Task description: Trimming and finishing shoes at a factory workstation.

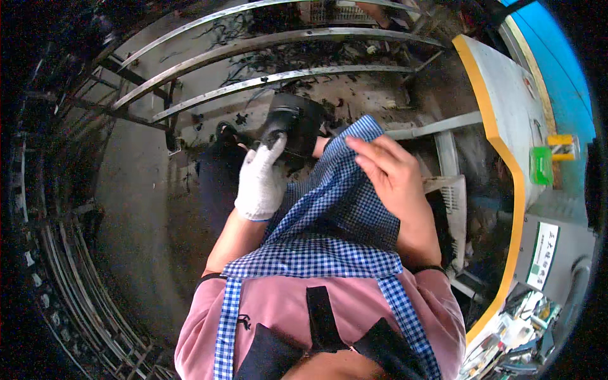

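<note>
One white, rectangular, lettered label [543,256] sits near the white worktop [506,82]'s yellow edge [519,196]; bare right grip [394,177] pinches blue-checked cloth apron [323,202]; white-gloved left grip [259,190], cannot tell.

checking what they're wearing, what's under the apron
Under the straps of the apron, a pink shirt shows. Whatever lies beneath the broad cloth near the right hand is covered.

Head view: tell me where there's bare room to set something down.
Bare: the far part of the white table, along its orange edge; grey floor between the metal bars at left and the dark trouser leg. Crowded: around the green container and yellow block, and in the clutter at lower right.
</note>
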Demonstrator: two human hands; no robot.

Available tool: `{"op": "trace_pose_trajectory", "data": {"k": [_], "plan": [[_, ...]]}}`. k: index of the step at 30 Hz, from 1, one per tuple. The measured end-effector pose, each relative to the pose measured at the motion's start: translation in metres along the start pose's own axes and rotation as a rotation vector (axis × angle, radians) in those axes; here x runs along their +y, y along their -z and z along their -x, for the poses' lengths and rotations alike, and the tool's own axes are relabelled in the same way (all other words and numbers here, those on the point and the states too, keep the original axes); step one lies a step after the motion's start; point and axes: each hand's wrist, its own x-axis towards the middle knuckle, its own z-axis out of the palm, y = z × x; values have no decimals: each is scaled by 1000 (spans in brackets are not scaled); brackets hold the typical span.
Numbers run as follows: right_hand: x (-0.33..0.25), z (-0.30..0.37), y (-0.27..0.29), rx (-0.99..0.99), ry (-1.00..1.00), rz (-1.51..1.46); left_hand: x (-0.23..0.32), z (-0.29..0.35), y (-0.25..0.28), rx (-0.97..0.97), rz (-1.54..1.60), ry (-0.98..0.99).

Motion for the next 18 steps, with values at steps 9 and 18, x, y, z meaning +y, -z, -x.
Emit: {"op": "trace_pose_trajectory", "data": {"k": [9, 18], "plan": [[-17, -10, -14, 29, 29, 165, 2, 3, -6, 5, 319, 158], [-15, -12, -21, 91, 47, 207, 3, 4, -10, 46, 319, 185]]}}
